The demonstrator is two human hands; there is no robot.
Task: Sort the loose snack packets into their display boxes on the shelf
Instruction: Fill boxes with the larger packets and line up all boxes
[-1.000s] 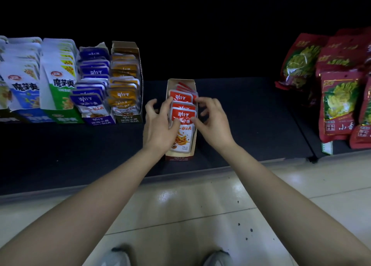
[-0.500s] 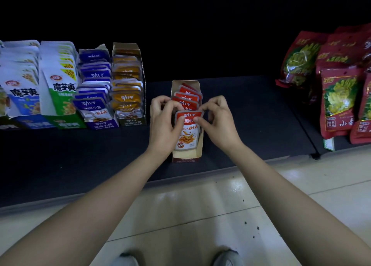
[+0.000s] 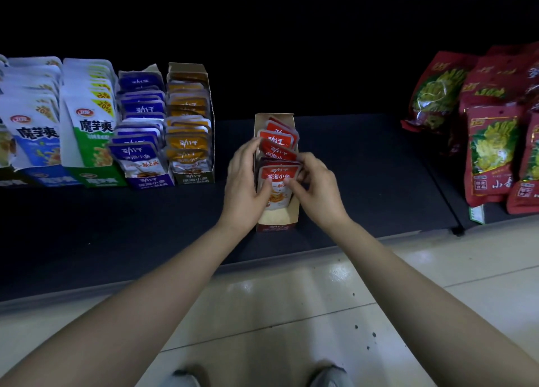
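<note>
A narrow cardboard display box [image 3: 294,216] stands on the dark shelf [image 3: 364,176], holding several red snack packets [image 3: 277,137] in a leaning row. My left hand [image 3: 243,182] lies along the box's left side, its thumb on the front red packet [image 3: 278,182]. From the right, my right hand [image 3: 316,188] pinches that same front packet with thumb and fingers. The packet's lower part is half covered by both thumbs.
Left of me stand an orange-packet box [image 3: 189,130], a blue-packet box [image 3: 140,130] and white pouch boxes [image 3: 87,118]. Large red bags [image 3: 493,150] fill the shelf's right end. The tiled floor [image 3: 291,313] and my shoes lie below the shelf edge.
The front red packets have been pushed closer together and more upright in the box. Both hands slid slightly toward the box's front, leaving bare cardboard ahead of the front packet.
</note>
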